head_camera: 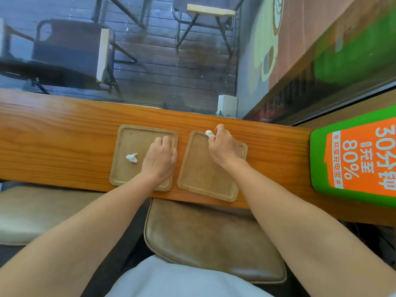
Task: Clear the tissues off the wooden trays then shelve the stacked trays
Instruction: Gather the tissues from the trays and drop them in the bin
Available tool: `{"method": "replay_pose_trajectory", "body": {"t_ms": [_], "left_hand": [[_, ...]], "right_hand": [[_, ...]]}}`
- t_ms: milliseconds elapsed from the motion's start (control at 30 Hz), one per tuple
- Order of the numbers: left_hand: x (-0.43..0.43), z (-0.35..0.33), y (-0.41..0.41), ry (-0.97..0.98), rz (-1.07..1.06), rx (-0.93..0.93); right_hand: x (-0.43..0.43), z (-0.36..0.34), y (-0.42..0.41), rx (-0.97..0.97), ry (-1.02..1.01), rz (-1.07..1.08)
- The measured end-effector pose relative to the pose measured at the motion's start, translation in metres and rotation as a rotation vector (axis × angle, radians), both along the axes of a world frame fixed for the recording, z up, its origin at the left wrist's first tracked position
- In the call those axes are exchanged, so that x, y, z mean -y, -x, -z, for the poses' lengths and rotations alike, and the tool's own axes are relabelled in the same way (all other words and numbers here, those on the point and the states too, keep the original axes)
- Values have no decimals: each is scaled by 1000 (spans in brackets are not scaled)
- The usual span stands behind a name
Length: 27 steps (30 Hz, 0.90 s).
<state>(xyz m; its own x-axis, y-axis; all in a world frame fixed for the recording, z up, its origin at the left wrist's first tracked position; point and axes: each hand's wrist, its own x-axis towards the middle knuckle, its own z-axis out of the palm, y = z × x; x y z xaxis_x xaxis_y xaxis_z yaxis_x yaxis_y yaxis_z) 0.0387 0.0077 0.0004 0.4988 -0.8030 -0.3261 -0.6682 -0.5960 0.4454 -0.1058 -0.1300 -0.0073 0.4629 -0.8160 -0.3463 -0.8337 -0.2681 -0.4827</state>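
Two square wooden trays lie side by side on a narrow wooden counter (pixel 53 136). On the left tray (pixel 128 144) a crumpled white tissue (pixel 131 157) lies loose near its middle. My left hand (pixel 160 157) rests flat on the right part of that tray, fingers curled toward the far edge, holding nothing that I can see. The right tray (pixel 201 174) sits slightly turned. At its far edge my right hand (pixel 221 146) pinches a second crumpled white tissue (pixel 209 133) between its fingertips.
A green and orange sign (pixel 353 155) stands at the counter's right end. A small white box (pixel 227 106) sits behind the counter by the window. A brown padded stool (pixel 214 239) is under the counter in front of me, a bench cushion (pixel 32 211) to its left.
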Motion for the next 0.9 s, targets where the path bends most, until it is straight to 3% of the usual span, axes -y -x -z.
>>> {"method": "replay_pose_trajectory", "body": {"t_ms": [133, 300, 633, 800, 900], "left_hand": [[-26, 9, -13, -88, -38, -5], [-44, 17, -8, -187, -36, -9], [-62, 23, 4, -210, -100, -124], [-71, 19, -1, -229, -71, -153], [-76, 13, -9, -216, -91, -182]], "right_hand": [[11, 9, -19, -156, 69, -93], [14, 25, -28, -283, 0, -171], [10, 34, -30, -228, 60, -254], [1, 30, -30, -134, 110, -200], [-10, 25, -36, -86, 39, -162]]}}
